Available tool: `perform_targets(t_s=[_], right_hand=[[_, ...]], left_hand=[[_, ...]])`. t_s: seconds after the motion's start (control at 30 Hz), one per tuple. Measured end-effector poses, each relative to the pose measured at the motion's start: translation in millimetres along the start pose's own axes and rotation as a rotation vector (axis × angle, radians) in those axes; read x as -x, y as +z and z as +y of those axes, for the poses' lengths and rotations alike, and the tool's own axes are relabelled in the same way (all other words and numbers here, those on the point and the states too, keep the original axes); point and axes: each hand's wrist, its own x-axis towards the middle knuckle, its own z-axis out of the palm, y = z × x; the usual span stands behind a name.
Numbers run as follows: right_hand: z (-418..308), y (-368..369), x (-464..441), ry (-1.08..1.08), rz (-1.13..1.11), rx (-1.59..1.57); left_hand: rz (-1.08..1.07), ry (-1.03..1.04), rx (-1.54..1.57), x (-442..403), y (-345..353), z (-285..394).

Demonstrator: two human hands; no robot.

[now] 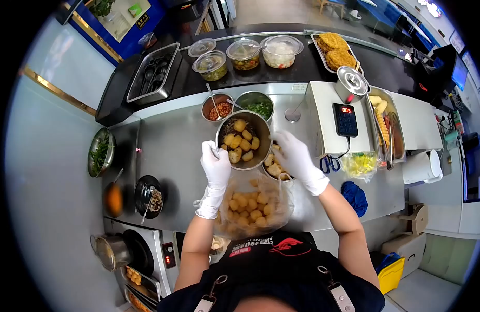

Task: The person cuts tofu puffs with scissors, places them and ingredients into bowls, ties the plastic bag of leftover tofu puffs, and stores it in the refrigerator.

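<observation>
My gloved left hand (216, 167) is closed on the left side of a steel pot (263, 124), which is tilted so its inside shows. Golden round pieces (245, 144) lie in it over something dark. My gloved right hand (298, 158) is at the pot's right side, its fingertips blurred; I cannot tell whether they touch the rim. Under that hand, a second bowl (285, 179) holds pale browned pieces and is partly hidden. Nearer to me, a clear plastic bag (281, 200) contains many golden balls (250, 209).
Behind the pot stand a bowl of peanuts (220, 110) and a bowl of chopped greens (259, 108). Blue scissors (330, 165), a digital timer (345, 120) and a blue cloth (354, 198) are at the right. A black bowl (149, 196) with a spoon sits left.
</observation>
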Motion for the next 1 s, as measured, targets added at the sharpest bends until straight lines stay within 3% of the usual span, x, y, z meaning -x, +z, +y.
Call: perform_targets(t_s=[0.2, 0.63, 0.8, 0.9, 0.93, 1.0], right_hand=[[-19, 50, -33, -0.28, -0.161, 0.513], [-13, 75, -36, -0.364, -0.27, 0.386], [-19, 54, -36, -0.168, -0.185, 0.186], [-22, 26, -28, 0.011, -0.116, -0.448], [-18, 16, -24, 0.166, -0.224, -0.521], [-12, -3, -14, 0.289, -0.168, -0.632]], left_hand=[[-0.046, 0.009, 0.018, 12, 4, 13], [-0.04, 0.017, 0.032, 20, 8, 4], [-0.007, 0.002, 0.014, 13, 4, 3], [0.03, 0.013, 0.003, 6, 0, -3], [0.048, 0.016, 0.007, 4, -2, -5], [0.087, 0.032, 0.006, 0, -7, -11]])
